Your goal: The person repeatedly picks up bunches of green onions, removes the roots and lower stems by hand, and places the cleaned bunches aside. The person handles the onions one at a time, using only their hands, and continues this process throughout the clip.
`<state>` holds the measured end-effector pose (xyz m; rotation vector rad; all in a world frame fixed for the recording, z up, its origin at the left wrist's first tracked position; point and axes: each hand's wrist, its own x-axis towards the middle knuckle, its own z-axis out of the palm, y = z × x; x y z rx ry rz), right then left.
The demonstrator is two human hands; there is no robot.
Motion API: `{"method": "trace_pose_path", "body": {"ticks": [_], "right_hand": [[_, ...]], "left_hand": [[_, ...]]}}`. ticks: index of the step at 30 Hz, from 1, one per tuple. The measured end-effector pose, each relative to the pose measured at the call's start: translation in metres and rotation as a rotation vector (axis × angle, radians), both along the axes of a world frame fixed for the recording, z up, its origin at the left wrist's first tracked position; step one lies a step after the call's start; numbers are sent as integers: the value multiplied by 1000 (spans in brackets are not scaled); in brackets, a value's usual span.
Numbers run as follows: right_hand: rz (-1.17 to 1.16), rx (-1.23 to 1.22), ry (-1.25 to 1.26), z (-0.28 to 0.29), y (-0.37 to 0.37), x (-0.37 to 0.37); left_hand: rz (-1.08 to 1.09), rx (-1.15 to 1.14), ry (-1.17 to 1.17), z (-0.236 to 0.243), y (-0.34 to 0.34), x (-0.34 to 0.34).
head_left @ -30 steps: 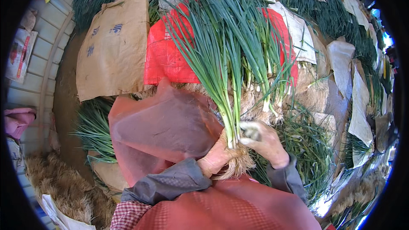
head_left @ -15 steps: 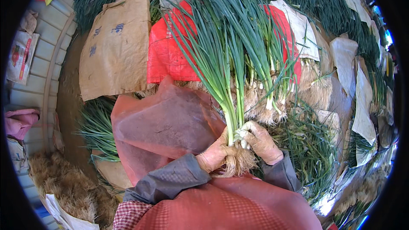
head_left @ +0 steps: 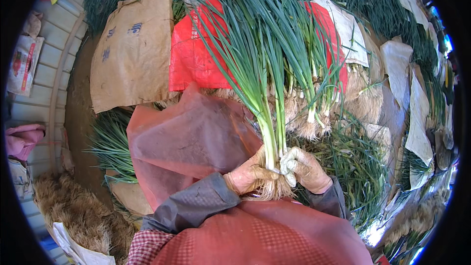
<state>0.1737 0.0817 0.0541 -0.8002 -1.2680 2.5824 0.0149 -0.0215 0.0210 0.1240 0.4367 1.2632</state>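
A bunch of green onions (head_left: 270,130) stands before me, its long green leaves fanning away and its white stems coming together near my lap. My left hand (head_left: 249,172) is closed round the stem bases from the left. Against their right side my right hand (head_left: 309,171) is closed, fingers curled in at the stems just above the pale stringy roots (head_left: 272,189). Whitish material covers its fingertips, and what lies beneath them is partly hidden. The roots hang below both hands, over the translucent red apron (head_left: 245,235) on my lap.
More green onions (head_left: 311,113) with roots lie beyond the bunch, on red sacking (head_left: 196,54). Loose leaf scraps (head_left: 353,167) are heaped to the right. A brown sack (head_left: 131,49) covers onions at the far left; a pile of trimmed roots (head_left: 73,216) lies near left.
My right hand has shifted slightly right and down, and its fingers have curled more tightly by the stems. The bunch's stem bases have moved slightly right; my left hand still grips them.
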Motion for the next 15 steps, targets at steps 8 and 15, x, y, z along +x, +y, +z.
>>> {"method": "trace_pose_path", "body": {"ticks": [8, 15], "right_hand": [[45, 52, -23, -5, -7, 3], [246, -82, -56, 18, -13, 18]], "left_hand": [[-35, -84, -109, 1, 4, -2], [20, -232, 31, -9, 10, 6]]}}
